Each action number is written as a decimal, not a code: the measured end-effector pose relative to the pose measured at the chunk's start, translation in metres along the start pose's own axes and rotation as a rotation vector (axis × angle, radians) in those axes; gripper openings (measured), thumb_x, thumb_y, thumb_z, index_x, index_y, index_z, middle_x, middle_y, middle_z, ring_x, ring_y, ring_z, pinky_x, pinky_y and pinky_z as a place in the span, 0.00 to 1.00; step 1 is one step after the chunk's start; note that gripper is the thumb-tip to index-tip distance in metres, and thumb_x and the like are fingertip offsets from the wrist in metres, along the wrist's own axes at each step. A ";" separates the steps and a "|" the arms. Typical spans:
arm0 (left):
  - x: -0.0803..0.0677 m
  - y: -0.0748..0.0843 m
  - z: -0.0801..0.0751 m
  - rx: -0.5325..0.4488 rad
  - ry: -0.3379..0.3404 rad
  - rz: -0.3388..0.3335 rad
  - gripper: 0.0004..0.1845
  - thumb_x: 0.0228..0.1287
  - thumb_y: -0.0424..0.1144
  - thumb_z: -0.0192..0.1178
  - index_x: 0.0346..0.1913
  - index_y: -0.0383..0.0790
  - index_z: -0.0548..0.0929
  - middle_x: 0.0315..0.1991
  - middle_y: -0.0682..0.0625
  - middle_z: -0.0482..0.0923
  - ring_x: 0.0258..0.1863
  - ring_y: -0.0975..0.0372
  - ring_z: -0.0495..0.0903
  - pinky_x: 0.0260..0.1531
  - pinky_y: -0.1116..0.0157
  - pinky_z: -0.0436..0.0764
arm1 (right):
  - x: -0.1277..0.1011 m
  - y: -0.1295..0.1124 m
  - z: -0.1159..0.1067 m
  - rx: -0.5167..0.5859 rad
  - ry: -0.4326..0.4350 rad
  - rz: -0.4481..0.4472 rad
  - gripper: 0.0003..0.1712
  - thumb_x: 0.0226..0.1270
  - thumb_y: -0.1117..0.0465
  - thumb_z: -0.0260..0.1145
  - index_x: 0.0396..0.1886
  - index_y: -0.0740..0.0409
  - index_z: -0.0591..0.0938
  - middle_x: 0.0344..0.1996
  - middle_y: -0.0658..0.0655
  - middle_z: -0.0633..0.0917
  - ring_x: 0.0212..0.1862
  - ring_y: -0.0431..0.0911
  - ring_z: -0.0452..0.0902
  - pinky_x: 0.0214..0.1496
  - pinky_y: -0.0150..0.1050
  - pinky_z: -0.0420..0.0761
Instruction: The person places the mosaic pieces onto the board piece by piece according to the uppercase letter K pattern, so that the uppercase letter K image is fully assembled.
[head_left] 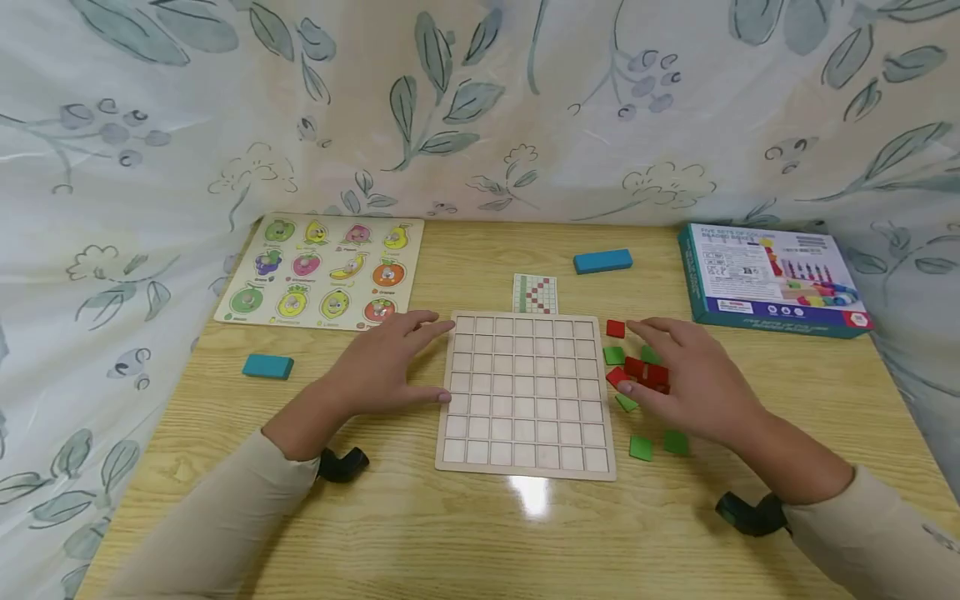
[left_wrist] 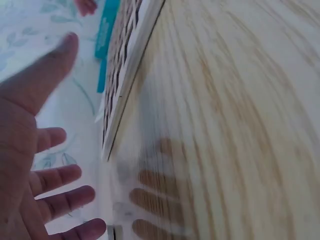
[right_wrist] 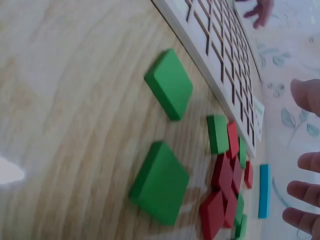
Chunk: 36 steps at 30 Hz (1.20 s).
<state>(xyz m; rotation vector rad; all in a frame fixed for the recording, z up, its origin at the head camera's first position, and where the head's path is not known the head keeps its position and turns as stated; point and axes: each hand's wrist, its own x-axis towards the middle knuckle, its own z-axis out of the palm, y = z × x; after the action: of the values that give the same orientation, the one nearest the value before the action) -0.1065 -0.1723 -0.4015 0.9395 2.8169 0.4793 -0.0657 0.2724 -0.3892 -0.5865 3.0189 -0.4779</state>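
On the pale wooden table (head_left: 480,533), seen from our head camera, we have a square wooden grid board (head_left: 527,393) of empty cells lying flat between our hands. Our left hand (head_left: 382,367) rests at the board's left edge with fingers straight and spread, gripping nothing. Our right hand (head_left: 686,379) hovers over the small square red tiles (head_left: 647,372) and green tiles (head_left: 641,447) just right of the board, fingers loosely spread; we cannot tell whether a tile is already under the fingertips. To do this well, we judge we should steady the board with the left hand, take one tile at a time, and check it against the small pattern card (head_left: 535,293) lying just behind the board. We count at least four red tiles and about five green ones, some hidden by the hand; two teal rectangular blocks (head_left: 602,261), one behind the board and one at far left; one fruit peg puzzle (head_left: 322,268); one printed toy box (head_left: 772,279).

From the left wrist, our left hand (left_wrist: 35,165) is flat and open beside the board's edge (left_wrist: 125,85), holding nothing.

From the right wrist, two green tiles (right_wrist: 169,83) lie apart in front, the red tiles (right_wrist: 222,175) cluster beyond, and our right hand's fingertips (right_wrist: 302,192) hang above, touching nothing we can see.
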 end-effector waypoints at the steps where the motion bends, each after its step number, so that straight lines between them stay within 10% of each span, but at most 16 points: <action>1: 0.000 -0.001 0.001 -0.009 0.001 -0.007 0.52 0.60 0.71 0.72 0.83 0.53 0.67 0.77 0.47 0.66 0.74 0.49 0.69 0.61 0.42 0.78 | 0.001 0.003 0.001 0.027 0.004 0.004 0.47 0.67 0.42 0.76 0.79 0.57 0.73 0.72 0.67 0.74 0.72 0.68 0.66 0.66 0.73 0.70; 15: 0.005 -0.010 0.019 -0.241 0.030 -0.052 0.36 0.69 0.55 0.74 0.76 0.49 0.77 0.71 0.49 0.73 0.70 0.53 0.73 0.69 0.48 0.72 | 0.011 0.039 0.009 0.329 0.022 0.123 0.29 0.80 0.51 0.67 0.73 0.60 0.78 0.69 0.66 0.76 0.67 0.67 0.71 0.62 0.71 0.73; 31: 0.016 -0.001 0.035 -0.274 0.091 -0.098 0.32 0.64 0.48 0.79 0.69 0.46 0.83 0.62 0.47 0.78 0.61 0.53 0.76 0.63 0.51 0.75 | 0.013 0.065 0.014 0.349 0.078 0.188 0.17 0.82 0.60 0.65 0.64 0.60 0.85 0.62 0.64 0.82 0.61 0.61 0.76 0.57 0.46 0.72; 36: 0.014 -0.001 0.035 -0.313 0.109 -0.099 0.32 0.63 0.47 0.79 0.69 0.45 0.84 0.63 0.46 0.78 0.61 0.53 0.77 0.63 0.49 0.75 | 0.015 0.068 0.016 0.342 0.073 0.180 0.16 0.80 0.64 0.66 0.62 0.61 0.86 0.61 0.65 0.83 0.63 0.63 0.75 0.61 0.54 0.72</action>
<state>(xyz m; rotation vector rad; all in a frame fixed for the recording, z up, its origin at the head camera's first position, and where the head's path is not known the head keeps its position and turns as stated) -0.1106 -0.1557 -0.4352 0.7278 2.7499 0.9497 -0.1025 0.3222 -0.4250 -0.2791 2.9141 -0.9928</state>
